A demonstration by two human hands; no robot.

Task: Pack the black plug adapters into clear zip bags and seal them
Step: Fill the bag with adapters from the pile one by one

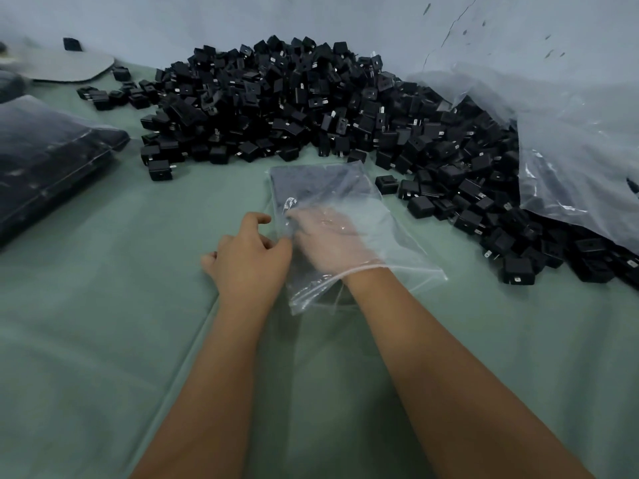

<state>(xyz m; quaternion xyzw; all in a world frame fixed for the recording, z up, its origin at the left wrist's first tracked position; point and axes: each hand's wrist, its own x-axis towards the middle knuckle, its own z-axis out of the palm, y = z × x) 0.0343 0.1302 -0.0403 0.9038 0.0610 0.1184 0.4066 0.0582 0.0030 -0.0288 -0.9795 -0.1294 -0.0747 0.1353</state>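
Adapter pile [294, 105] behind zip bag [345, 216]; packed bags [45, 160] left, big sack [581, 150] right, all on cloth [103, 305].

A pale blue-grey plastered wall [345, 19] runs across the back, marked on its right part by a thin dark crack [449, 32] and several small dark chips and smudges. Below it spreads a tabletop covered with a muted green cloth [103, 340], which shows a long shallow fold line running diagonally toward the near edge. The light is dim, cool and even.
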